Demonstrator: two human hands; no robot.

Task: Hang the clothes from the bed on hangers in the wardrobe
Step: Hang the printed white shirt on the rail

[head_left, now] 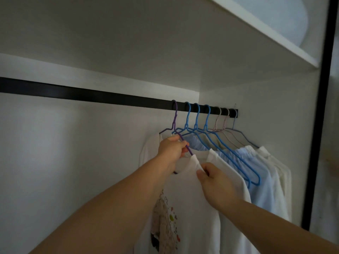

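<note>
A purple hanger [175, 118] hooks over the black wardrobe rail [91, 95], leftmost in the row. On it hangs a white T-shirt [190, 208] with a printed picture on the front. My left hand [171, 148] grips the hanger's shoulder bar at the shirt's collar. My right hand [212, 178] pinches the white fabric at the shirt's right shoulder, just below the neckline. To the right hang several blue hangers [207, 123] and pale hangers [222, 121] carrying light blue garments [256, 173] and white garments [275, 162].
The rail runs bare from the left edge to the purple hanger. A white shelf [266, 39] juts out overhead at the upper right. A black vertical frame [319, 107] bounds the wardrobe on the right. The white back wall [73, 153] lies behind.
</note>
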